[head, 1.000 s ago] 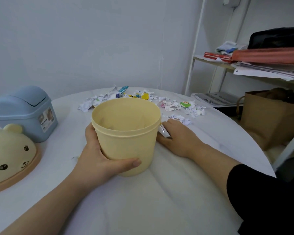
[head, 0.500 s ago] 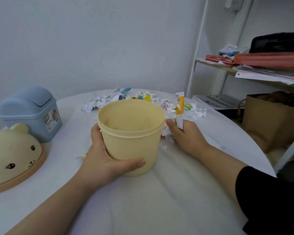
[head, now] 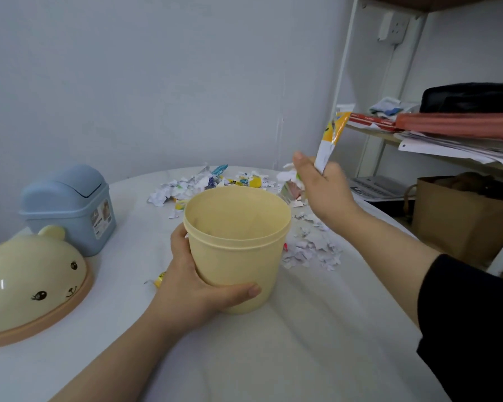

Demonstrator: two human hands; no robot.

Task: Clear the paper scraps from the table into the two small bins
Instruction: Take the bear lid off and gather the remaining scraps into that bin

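Observation:
My left hand grips the side of the open yellow bin, which stands on the white table. Raised above and to the right of its rim, my right hand holds a bunch of paper scraps and a long orange-and-white wrapper that sticks upward. A heap of torn paper scraps lies at the table's far side, and more scraps lie right of the bin. The blue bin with a swing lid stands at the left.
The yellow bin's bear-face lid lies at the near left. A small yellow scrap sits by my left wrist. Right of the table stand a white shelf with papers and folders and a brown paper bag.
My right hand gathered scraps and the wrapper from the table beside the bin and lifted them above the rim. My left hand kept its grip on the bin.

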